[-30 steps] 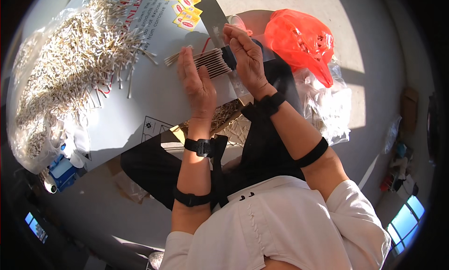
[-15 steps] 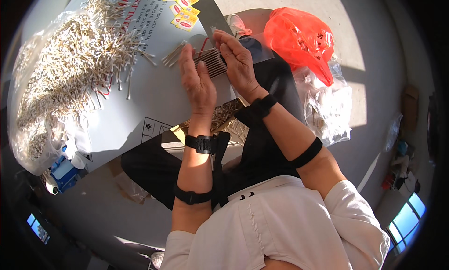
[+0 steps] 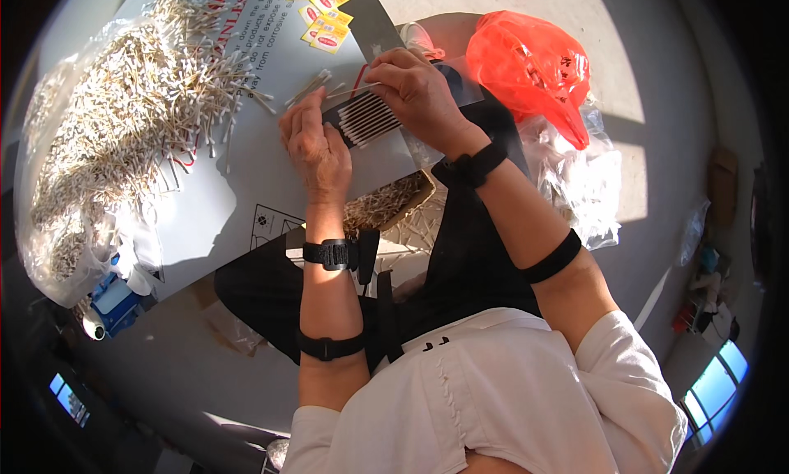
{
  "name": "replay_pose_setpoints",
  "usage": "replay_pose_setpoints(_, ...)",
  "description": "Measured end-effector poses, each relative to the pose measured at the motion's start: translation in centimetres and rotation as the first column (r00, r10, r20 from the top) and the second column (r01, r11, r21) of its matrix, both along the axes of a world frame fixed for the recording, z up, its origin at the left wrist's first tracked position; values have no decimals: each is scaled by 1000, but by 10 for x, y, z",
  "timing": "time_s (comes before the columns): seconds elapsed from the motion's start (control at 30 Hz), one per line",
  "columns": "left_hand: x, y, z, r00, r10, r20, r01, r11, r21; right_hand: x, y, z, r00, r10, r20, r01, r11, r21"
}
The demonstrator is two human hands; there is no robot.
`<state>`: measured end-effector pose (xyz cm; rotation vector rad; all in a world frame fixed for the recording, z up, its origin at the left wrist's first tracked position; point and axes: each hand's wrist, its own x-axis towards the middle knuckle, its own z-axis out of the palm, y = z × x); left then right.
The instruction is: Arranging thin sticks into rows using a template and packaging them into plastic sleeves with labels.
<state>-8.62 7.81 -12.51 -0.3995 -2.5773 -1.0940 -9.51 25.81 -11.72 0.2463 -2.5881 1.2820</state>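
Note:
A row of cotton swabs (image 3: 367,119) lies side by side on a dark flat surface near the table's right edge, between my two hands. My right hand (image 3: 421,94) is over the row's far right end, thumb and fingers pinched on a single cotton swab (image 3: 355,89) that points left. My left hand (image 3: 316,141) is left of the row, its fingers bent but apart and the thumb toward the row; I see nothing held in it. Just beyond its fingertips is a small bunch of loose cotton swabs (image 3: 311,86).
A large heap of cotton swabs (image 3: 123,121) in a clear bag covers the table's left side. Yellow cards (image 3: 327,18) lie at the far edge. An open box of swabs (image 3: 394,203) is below the table edge. A red plastic bag (image 3: 526,71) sits at the right.
My hands have moved apart from the sides of the swab row. The left went left, toward the loose swabs; the right now pinches one swab above the row.

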Motion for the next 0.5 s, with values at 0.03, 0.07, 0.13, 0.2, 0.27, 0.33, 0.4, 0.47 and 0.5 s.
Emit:
replay_pose_setpoints(0.03,0,0,0,1000,-8,-24,8,1000,-11,-6,-1,0,998,51,-25,-49,996,71)
replay_pose_setpoints(0.07,0,0,0,999,-16,-47,15,1000,-21,-11,-1,1,994,104,-45,-96,985,143)
replay_pose_setpoints(0.13,1,4,2,999,-28,-30,26,998,-52,-19,2,-2,989,133,-59,-121,978,173)
replay_pose_setpoints(0.2,4,6,4,999,-36,-13,35,996,-84,-21,5,-4,984,165,-72,-148,968,202)
replay_pose_setpoints(0.27,5,6,5,999,-41,10,42,995,-92,-21,9,-4,974,208,-90,-190,966,177)
replay_pose_setpoints(0.33,6,6,4,999,-28,-27,25,995,-94,-18,10,-3,974,205,-97,-189,970,155)
replay_pose_setpoints(0.4,7,5,2,998,-19,-64,12,995,-94,-13,12,-2,974,199,-103,-185,974,133)
replay_pose_setpoints(0.47,8,3,0,995,68,-66,-74,993,-94,-9,14,-1,981,183,-66,-174,978,117)
replay_pose_setpoints(0.5,6,0,0,995,68,-67,-74,993,-95,-9,15,-2,981,182,-67,-174,978,116)
